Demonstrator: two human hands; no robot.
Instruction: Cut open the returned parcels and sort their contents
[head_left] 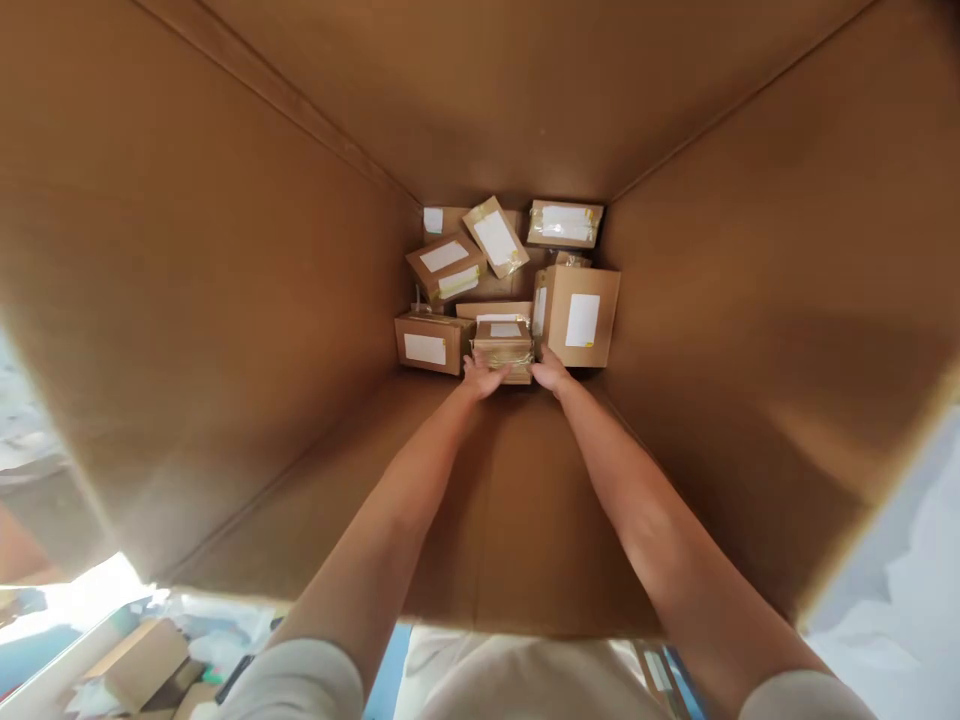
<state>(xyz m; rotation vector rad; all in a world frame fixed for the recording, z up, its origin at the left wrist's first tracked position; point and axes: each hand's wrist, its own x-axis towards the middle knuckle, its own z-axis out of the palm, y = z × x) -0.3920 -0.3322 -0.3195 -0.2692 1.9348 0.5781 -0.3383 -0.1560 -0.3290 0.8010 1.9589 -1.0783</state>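
Deep inside a large cardboard carton (495, 520), both my arms reach down to the boxes at its bottom. A small taped cardboard box (504, 345) with a white label sits between my hands. My left hand (484, 378) grips its left side, the thumb lying across the front. My right hand (551, 373) is against its right side, with the fingertips partly hidden. Just left of it stands a labelled cardboard box (427, 343). To the right is a taller labelled box (600, 320), close to my right fingers.
Farther back lie a tilted box (447, 262), a slanted box (495, 238) and a tape-covered box (565, 223). High carton walls (225, 250) surround my arms. Outside, at lower left, a bin holds a cardboard box (139, 660) and plastic wrapping.
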